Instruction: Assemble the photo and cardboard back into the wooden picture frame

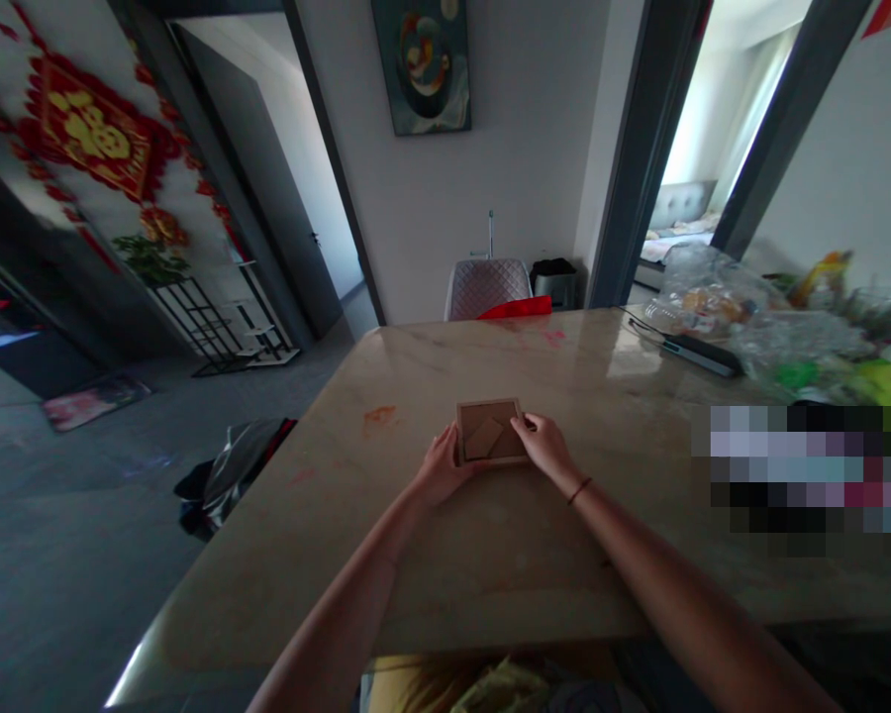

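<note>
A small brown picture frame (477,416) is at the middle of the marble-look table, its back towards me. A slanted flap, which looks like a stand, shows on its backing. My left hand (445,467) grips the frame's left edge and lower left corner, with the thumb along the side. At the right edge, my right hand (544,444) has its thumb and fingers closed on the frame. A thin dark band circles my right wrist. The fingers under the frame are partly hidden, and I cannot tell whether the frame touches the table.
The table (416,564) stretches away to a chair (488,287) with a red item (516,308) by it. On the right lie a dark elongated device (702,355), plastic bags (802,337) and a blurred-out patch. A dark bag (234,470) is beyond the table's left edge.
</note>
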`<control>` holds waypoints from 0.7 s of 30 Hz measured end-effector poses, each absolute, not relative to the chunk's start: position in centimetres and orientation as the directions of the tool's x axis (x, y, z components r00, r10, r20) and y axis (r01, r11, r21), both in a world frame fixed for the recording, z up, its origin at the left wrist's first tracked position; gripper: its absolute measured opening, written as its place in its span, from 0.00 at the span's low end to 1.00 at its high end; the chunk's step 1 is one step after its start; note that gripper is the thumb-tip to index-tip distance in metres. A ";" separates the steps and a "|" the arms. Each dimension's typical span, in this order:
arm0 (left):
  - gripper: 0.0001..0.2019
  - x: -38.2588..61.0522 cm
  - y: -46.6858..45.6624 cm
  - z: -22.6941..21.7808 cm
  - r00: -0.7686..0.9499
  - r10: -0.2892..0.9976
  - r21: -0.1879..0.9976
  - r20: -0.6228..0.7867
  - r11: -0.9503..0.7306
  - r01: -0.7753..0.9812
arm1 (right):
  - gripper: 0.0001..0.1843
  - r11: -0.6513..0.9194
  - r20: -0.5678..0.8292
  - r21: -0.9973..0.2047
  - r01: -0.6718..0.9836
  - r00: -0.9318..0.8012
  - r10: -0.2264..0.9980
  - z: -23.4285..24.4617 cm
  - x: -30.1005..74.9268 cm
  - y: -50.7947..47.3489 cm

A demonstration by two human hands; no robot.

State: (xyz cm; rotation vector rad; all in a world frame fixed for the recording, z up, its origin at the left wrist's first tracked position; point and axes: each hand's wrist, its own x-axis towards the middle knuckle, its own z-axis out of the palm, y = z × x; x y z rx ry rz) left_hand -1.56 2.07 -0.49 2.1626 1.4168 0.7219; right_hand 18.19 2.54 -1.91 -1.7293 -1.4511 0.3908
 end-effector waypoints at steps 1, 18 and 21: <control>0.43 -1.5 2.1 -0.5 0.330 0.931 0.603 0.156 -0.354 0.715 | 0.18 0.005 0.261 -0.722 0.692 0.265 0.928 -1.9 18.2 2.6; 0.24 -2.2 2.5 0.9 0.017 0.908 0.669 0.419 -0.321 0.671 | 0.27 0.186 0.416 -0.812 0.554 0.325 0.849 -0.4 19.2 2.4; 0.26 -2.9 2.5 1.9 -0.122 0.900 0.801 0.417 -0.301 0.518 | 0.34 0.160 0.261 -0.937 0.312 0.316 0.912 1.1 19.8 1.9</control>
